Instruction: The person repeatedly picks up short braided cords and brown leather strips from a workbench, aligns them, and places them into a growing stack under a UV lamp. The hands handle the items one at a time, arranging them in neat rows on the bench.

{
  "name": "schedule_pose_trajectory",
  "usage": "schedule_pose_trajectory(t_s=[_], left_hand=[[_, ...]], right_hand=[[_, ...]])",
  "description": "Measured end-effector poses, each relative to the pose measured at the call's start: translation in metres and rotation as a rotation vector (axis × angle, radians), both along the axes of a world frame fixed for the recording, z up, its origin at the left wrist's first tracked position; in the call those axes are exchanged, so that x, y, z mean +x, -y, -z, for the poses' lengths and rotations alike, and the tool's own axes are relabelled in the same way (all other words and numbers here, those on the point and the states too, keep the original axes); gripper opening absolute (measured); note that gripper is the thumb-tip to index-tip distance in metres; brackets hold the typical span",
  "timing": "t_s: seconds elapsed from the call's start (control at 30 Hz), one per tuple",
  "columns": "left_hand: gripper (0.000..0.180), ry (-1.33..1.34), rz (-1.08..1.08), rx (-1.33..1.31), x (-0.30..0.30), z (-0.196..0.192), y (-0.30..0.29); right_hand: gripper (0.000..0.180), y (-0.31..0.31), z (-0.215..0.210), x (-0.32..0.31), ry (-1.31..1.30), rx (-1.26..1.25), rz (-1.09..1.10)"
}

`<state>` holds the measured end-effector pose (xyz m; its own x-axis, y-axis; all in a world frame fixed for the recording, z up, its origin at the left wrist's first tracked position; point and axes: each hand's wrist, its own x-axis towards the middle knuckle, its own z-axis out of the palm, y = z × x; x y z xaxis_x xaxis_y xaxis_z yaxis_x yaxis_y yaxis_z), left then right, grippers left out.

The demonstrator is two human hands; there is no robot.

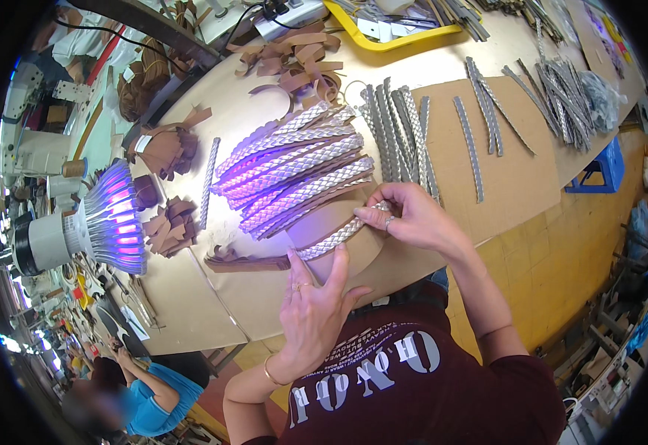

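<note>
A silvery white braided strap (pixel 331 242) edged with brown lies curved on a tan board close to my body. The thumb and fingers of my right hand (pixel 405 216) pinch its right end. At its left end, my left hand (pixel 313 308) touches the strap with fingertips, its fingers stretched and spread apart. Just beyond, a large pile of similar braided straps (pixel 294 170) with brown backing lies side by side, tinted purple by the lamp. A bundle of brown strips (pixel 246 264) sits left of my left hand.
A lit lamp (pixel 112 219) juts in at the left. Brown strip bundles (pixel 172 226) lie near it. Grey braided strips (pixel 394 133) rest on cardboard (pixel 517 148) to the right. A yellow tray (pixel 383 44) stands at the back, a blue stool (pixel 598 172) beyond the table. Another person (pixel 153 393) sits lower left.
</note>
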<state>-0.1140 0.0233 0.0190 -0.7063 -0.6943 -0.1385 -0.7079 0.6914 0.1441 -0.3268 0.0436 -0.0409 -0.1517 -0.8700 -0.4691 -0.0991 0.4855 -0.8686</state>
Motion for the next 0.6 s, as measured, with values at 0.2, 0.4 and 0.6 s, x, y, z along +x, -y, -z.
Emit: schedule_pose_trajectory(t_s=[0.2, 0.4, 0.6], left_hand=[[0.078, -0.035, 0.042, -0.059, 0.004, 0.006, 0.001], [0.078, -0.036, 0.087, -0.128, 0.008, 0.012, 0.002], [0.064, 0.001, 0.100, -0.196, 0.009, 0.016, 0.003]], right_hand=[[0.040, -0.003, 0.011, 0.011, 0.185, 0.047, 0.148], [0.030, -0.001, 0.006, 0.010, 0.299, 0.135, 0.195], [0.030, 0.002, 0.004, 0.012, 0.373, 0.122, 0.243]])
